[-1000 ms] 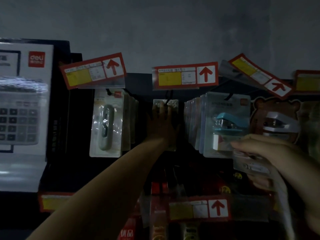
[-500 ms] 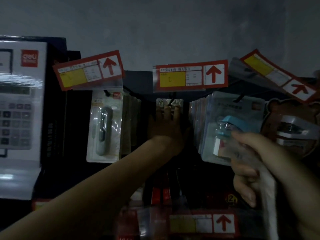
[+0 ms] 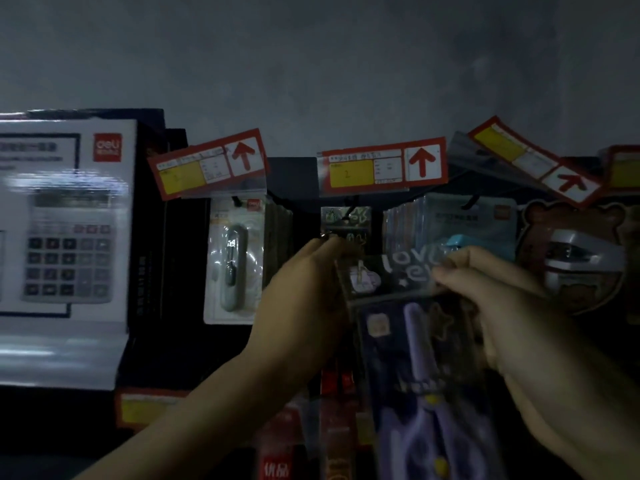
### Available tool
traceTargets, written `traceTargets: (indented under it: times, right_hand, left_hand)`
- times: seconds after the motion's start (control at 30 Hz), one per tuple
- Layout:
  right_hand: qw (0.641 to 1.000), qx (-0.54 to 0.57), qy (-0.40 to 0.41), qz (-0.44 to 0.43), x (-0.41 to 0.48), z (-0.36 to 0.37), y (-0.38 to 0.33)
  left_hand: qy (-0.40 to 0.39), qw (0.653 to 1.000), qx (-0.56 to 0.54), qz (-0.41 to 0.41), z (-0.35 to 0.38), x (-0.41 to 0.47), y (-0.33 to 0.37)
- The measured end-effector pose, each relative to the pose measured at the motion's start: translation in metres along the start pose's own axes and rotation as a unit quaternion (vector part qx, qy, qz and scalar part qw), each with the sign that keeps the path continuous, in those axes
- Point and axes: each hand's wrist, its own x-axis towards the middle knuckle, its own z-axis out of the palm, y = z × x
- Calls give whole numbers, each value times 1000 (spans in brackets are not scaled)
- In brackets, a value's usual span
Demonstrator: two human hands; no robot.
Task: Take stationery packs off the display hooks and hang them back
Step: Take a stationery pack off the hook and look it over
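Observation:
A dark scissors pack (image 3: 412,327) with purple handles and white lettering on its header is held up in front of the display. My left hand (image 3: 308,292) pinches the pack's top left corner. At the top right edge, my right hand (image 3: 491,299) grips the header. Just above the pack hangs another dark pack (image 3: 346,221) on the middle hook (image 3: 349,209), under the price tag (image 3: 381,166) with a red arrow.
A white pack with a grey tool (image 3: 235,261) hangs on the left hook. Blue stapler packs (image 3: 460,230) and a bear-shaped stapler pack (image 3: 575,258) hang to the right. A boxed calculator (image 3: 65,244) stands far left. Red packs (image 3: 280,455) hang on the row below.
My left hand has drawn back from the hanging pack to the scissors pack's top corner. My right hand has brought that pack up and to the middle, in front of the hook.

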Motion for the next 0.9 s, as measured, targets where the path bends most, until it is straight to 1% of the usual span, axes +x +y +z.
traceTargets:
  times: [0.03,0.07,0.1,0.2,0.27,0.37,0.43,0.57,0.67,0.73,0.83,0.9]
  right_hand:
    - [1000,0,0,-5,-5,4,-4]
    - [1000,8,-6,-16,-5,6,-7]
    - [1000,12,-2,-18,-6,10,-9]
    - [1000,9,16,-24,2,19,-12]
    - [999,11,27,-35,7,24,-11]
    - [997,5,58,-57,11,32,-13]
    - [996,7,74,-53,13,35,-14]
    - [996,18,71,-47,15,36,-11]
    - [995,15,82,-55,15,35,-9]
    - [994,10,90,-58,16,33,-7]
    - [993,17,96,-59,19,31,-7]
    - [993,11,102,-64,19,30,-8]
  left_hand:
    - [11,993,-116,-20,-5,-6,2]
    - [19,978,-204,-47,-8,-9,2]
    - [28,961,-263,-76,-11,-10,3]
    - [55,924,-355,-133,-26,-12,12]
    - [71,913,-374,-145,-35,-9,15]
    - [68,919,-364,-133,-39,-6,18]
    - [66,928,-346,-120,-40,-3,16]
    - [111,936,-317,-102,-41,1,14]
    - [149,962,-226,-38,-39,6,12]
    - [175,971,-161,-11,-37,10,13]
    - [211,975,-70,24,-34,14,18]
    - [233,971,-15,52,-35,16,21]
